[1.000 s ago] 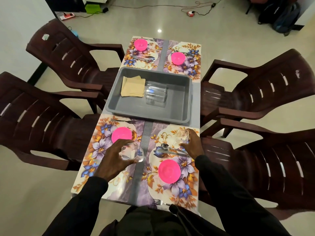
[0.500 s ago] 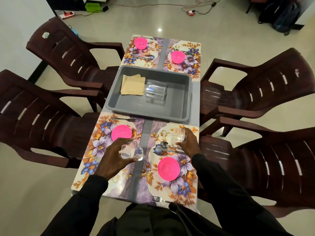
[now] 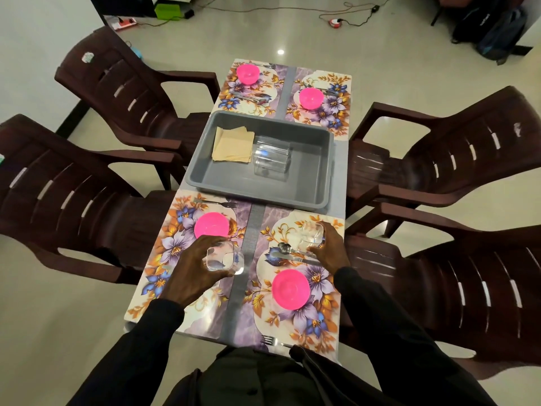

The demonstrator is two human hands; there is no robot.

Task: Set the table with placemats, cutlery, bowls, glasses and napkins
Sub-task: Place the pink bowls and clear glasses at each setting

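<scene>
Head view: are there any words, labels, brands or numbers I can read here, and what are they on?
No text in this view is legible.
pale sticker on the far left brown plastic chair: too blurred to read.
faint light marking on the dark backpack: too small to read.

Hot pink on purple florals, everything else pretty plain

The four placemats [image 3: 175,247] are cream with purple and blue flowers, orange-gold leaves and a purple marbled band on the inner edge. Every bowl [image 3: 290,289] is hot pink, the table [image 3: 339,174] and tub [image 3: 304,159] grey, napkins [image 3: 232,148] tan, each glass [image 3: 225,259] clear, chairs [image 3: 87,206] dark brown, sleeves [image 3: 140,347] black, floor [image 3: 292,30] glossy off-white.
</scene>
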